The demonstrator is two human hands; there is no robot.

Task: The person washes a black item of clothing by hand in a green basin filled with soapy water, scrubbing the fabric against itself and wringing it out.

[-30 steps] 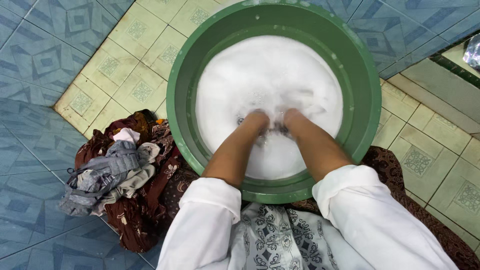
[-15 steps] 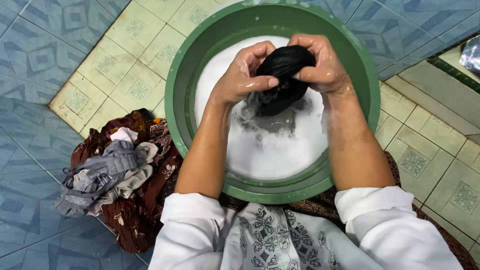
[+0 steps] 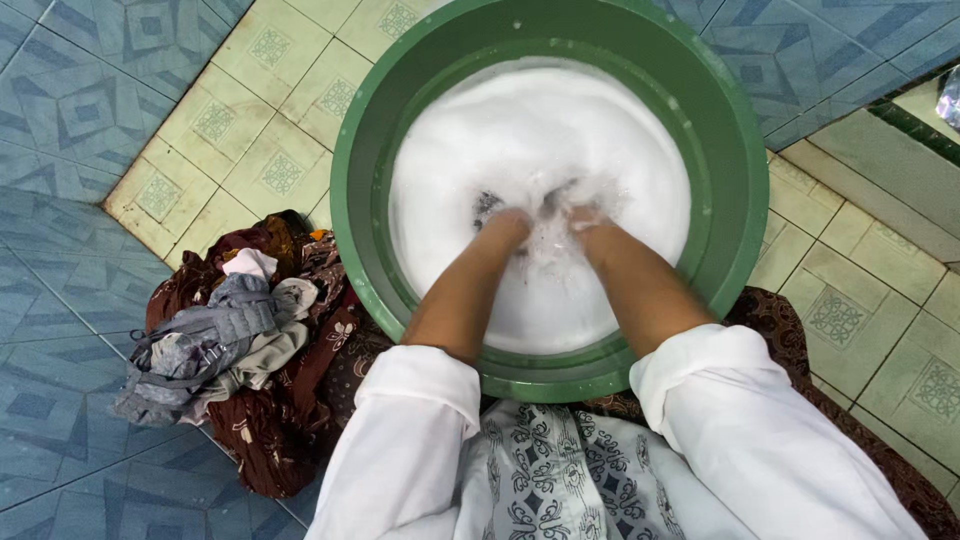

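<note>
— Where are the hands?

— Both are plunged into the white suds (image 3: 530,130) inside the green basin (image 3: 720,150). The left hand (image 3: 512,224) and right hand (image 3: 588,222) sit close together, buried to the wrists.

— Are they gripping anything?

— I cannot tell; foam hides the fingers. A bit of dark cloth (image 3: 487,203) peeks out just beside the left hand.

— And nearby?

— A pile of clothes (image 3: 225,340) lies on the tiled floor (image 3: 70,120), left of the basin.
</note>
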